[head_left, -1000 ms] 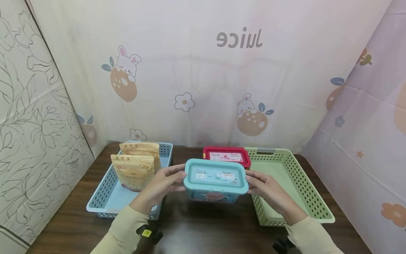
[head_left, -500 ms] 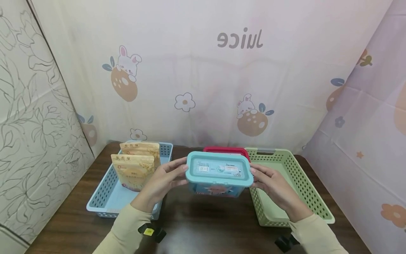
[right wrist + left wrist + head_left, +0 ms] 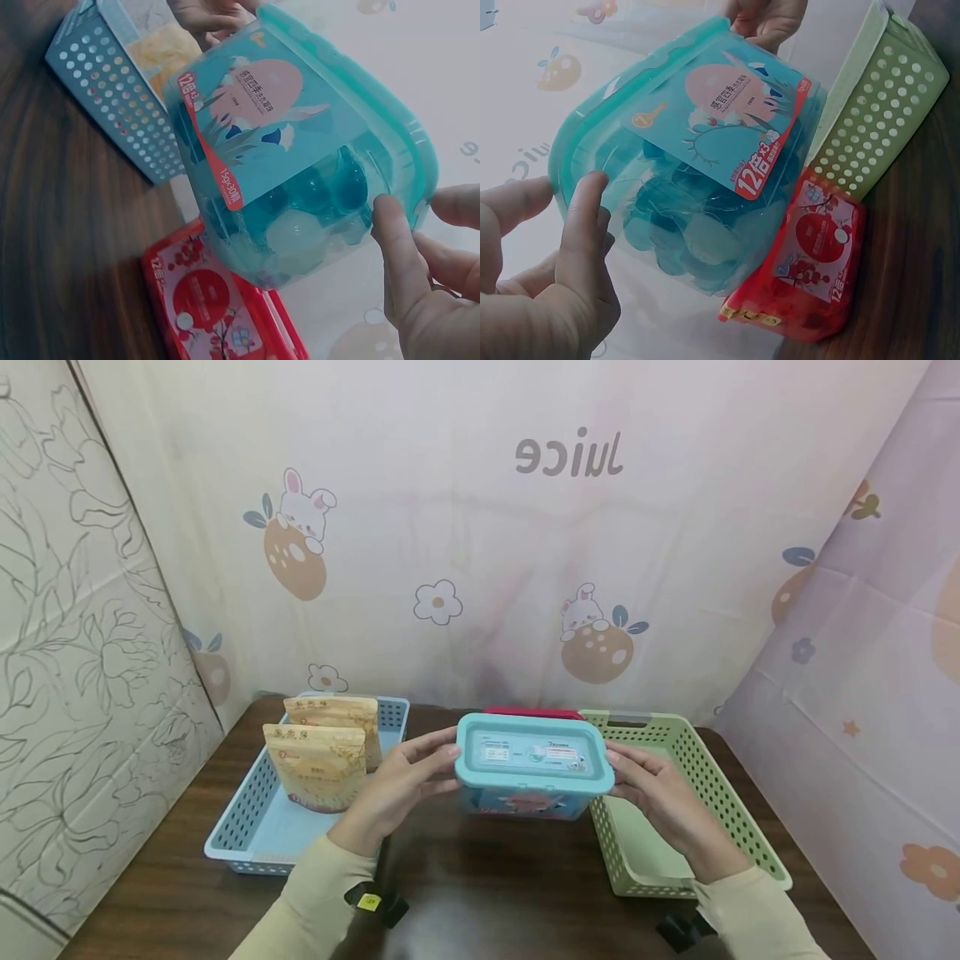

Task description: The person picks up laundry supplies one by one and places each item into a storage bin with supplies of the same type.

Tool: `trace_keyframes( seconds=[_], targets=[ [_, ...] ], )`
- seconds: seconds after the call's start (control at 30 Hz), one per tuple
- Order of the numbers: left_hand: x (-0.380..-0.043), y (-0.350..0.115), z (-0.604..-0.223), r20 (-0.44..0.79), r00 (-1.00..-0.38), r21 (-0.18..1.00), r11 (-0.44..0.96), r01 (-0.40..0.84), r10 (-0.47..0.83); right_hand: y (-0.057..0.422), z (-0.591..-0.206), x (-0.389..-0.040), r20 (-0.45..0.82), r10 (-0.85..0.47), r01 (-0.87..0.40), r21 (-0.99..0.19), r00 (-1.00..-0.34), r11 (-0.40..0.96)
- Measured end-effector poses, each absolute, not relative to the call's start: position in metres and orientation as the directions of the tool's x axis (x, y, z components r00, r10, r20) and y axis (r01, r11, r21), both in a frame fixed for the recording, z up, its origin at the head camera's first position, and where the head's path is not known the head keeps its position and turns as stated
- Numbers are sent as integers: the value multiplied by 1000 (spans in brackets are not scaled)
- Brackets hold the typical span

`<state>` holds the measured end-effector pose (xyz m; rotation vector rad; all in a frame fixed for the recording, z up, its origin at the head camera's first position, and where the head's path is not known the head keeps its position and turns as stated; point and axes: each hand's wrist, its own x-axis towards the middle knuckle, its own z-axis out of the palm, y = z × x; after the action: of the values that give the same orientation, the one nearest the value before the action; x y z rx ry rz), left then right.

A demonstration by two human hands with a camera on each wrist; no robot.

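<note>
A turquoise lidded plastic tub of laundry pods (image 3: 536, 752) is held above the table between both hands. Blue and white pods show through its clear end in the left wrist view. My left hand (image 3: 403, 789) pinches its left end near the lid rim, thumb and fingers on the edge. At the opposite end, my right hand (image 3: 666, 795) grips the same rim. Behind and below stands a red tub of pods (image 3: 810, 262), mostly hidden by the turquoise one in the head view. Both wrist views show the red tub resting on the table.
A blue perforated basket (image 3: 240, 827) on the left holds two upright yellow pouches (image 3: 318, 768). On the right stands a light green perforated basket (image 3: 705, 777). The dark wooden table (image 3: 480, 893) runs back to a printed curtain (image 3: 480, 527).
Both hands have carried the turquoise tub to the right and slightly farther back. More of the red tub is covered in the head view. The baskets and pouches have stayed put.
</note>
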<state>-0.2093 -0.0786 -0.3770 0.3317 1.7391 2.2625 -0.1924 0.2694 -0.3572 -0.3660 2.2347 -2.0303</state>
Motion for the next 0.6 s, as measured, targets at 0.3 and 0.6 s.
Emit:
trace_keyframes(
  seconds=[0.3,0.6],
  targets=[
    [-213,-60,-375,36,-926,957,-281,-77,376,286,-355,-190,62,-192,-84,-991,-979,106],
    [-214,-41,-371,45,-915,951,-298,-83,400,305,-356,-188,109,-164,-122,-990,-980,71]
  ],
)
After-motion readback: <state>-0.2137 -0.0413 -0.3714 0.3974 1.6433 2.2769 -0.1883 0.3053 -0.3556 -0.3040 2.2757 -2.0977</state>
